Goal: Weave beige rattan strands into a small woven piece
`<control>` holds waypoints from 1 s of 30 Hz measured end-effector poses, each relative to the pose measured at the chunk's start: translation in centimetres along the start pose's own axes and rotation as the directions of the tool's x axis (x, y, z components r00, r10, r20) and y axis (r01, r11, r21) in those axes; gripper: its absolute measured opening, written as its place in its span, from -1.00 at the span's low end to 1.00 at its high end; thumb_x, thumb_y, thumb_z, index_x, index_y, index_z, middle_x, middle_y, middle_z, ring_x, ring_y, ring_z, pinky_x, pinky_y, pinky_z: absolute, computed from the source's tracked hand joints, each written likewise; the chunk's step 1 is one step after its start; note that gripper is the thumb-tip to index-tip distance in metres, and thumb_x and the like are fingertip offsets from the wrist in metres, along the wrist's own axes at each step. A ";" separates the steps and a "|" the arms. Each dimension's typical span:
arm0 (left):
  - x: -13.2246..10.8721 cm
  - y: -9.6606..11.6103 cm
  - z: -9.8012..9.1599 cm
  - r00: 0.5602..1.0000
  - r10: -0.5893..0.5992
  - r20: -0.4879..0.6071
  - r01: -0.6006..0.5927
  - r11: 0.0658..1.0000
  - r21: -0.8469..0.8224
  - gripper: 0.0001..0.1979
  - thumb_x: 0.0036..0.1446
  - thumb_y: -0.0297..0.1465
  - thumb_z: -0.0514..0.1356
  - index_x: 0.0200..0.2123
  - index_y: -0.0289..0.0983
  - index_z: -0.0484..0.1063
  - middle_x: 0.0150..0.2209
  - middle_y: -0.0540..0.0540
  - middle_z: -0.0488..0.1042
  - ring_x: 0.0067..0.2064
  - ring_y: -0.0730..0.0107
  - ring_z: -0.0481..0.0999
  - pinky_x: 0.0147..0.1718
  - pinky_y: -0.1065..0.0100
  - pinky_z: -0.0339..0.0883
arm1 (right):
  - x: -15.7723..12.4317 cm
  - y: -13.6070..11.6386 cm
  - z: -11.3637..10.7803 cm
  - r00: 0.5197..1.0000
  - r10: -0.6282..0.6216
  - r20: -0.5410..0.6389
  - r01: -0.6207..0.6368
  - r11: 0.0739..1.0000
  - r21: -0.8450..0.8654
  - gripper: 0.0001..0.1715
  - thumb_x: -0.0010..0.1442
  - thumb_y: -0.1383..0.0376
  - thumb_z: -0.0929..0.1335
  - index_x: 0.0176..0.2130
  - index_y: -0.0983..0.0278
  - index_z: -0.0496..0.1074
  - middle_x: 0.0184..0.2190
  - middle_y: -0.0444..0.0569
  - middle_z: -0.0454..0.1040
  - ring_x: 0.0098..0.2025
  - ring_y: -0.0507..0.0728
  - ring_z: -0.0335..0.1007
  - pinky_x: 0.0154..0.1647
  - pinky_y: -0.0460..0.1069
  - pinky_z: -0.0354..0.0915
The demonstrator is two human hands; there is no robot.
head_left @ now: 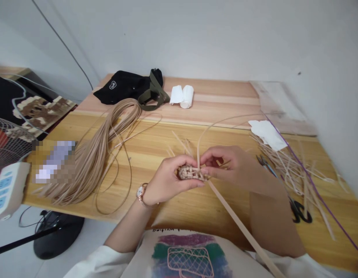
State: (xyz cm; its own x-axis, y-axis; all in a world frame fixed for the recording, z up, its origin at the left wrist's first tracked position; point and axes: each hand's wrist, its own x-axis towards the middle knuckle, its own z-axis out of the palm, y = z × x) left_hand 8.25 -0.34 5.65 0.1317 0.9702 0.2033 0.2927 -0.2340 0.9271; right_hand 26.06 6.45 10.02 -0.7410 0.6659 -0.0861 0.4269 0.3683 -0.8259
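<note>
My left hand (170, 177), with a watch on its wrist, is closed around a small piece of tan weaving (189, 172) made of flat strips. At the right end of the weaving, the thumb and fingers of my right hand (222, 164) pinch a tan strip (199, 148). That strip rises from the weaving and arcs away to the right. A wider tan strip (239, 224) runs from below the weaving down past my right forearm. Several short strip ends (181, 143) stick up behind my left hand. My fingers hide part of the weaving.
A large bundle of tan strips (100, 150) lies left on the wooden table. Behind are a black bag (123, 87) and a white roll (188, 96). At right lie scissors (300, 211), pliers (264, 161), loose strips, white paper (268, 133) and a purple strip (318, 189). A power strip (11, 189) stands at left.
</note>
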 end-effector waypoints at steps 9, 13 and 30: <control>-0.1 -0.3 0.1 0.998 -0.051 -0.029 0.051 0.999 0.000 -0.71 -0.17 -0.35 0.36 -0.36 -0.34 0.40 -0.47 0.00 0.43 -0.46 0.54 0.35 -0.46 0.52 0.25 | -0.4 -0.1 -0.5 0.989 -0.105 0.106 0.120 0.980 -0.156 -0.83 0.18 0.30 0.28 -0.29 0.28 0.46 -0.49 -0.15 0.45 -0.51 -0.05 0.24 -0.49 -0.14 0.10; -0.1 -0.3 -0.1 0.999 -0.029 -0.039 0.030 0.999 0.025 -0.73 -0.18 -0.39 0.37 -0.39 -0.33 0.40 -0.47 0.03 0.42 -0.47 0.58 0.33 -0.47 0.54 0.22 | -0.4 0.1 -0.7 0.977 -0.122 0.172 0.157 0.967 -0.200 -0.77 0.22 0.32 0.22 -0.20 0.26 0.44 -0.41 -0.12 0.48 -0.44 -0.01 0.30 -0.42 -0.12 0.15; -0.1 -0.3 0.1 0.998 -0.015 -0.066 0.016 1.000 0.016 -0.83 -0.03 -0.37 0.29 -0.37 -0.35 0.46 -0.38 -0.08 0.51 -0.33 0.46 0.47 -0.31 0.45 0.30 | -0.5 1.0 -0.9 0.963 -0.155 0.222 0.217 0.932 -0.289 -0.62 0.25 0.35 0.13 -0.08 0.20 0.43 -0.20 -0.04 0.51 -0.16 0.08 0.41 -0.14 -0.01 0.26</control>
State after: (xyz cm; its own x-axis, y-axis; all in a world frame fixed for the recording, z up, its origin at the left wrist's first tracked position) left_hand 8.25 -0.37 5.37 0.0648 0.9756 0.2097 0.3103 -0.2194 0.9250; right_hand 27.28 7.06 9.71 -0.8947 0.4396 -0.0788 0.3871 0.6753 -0.6277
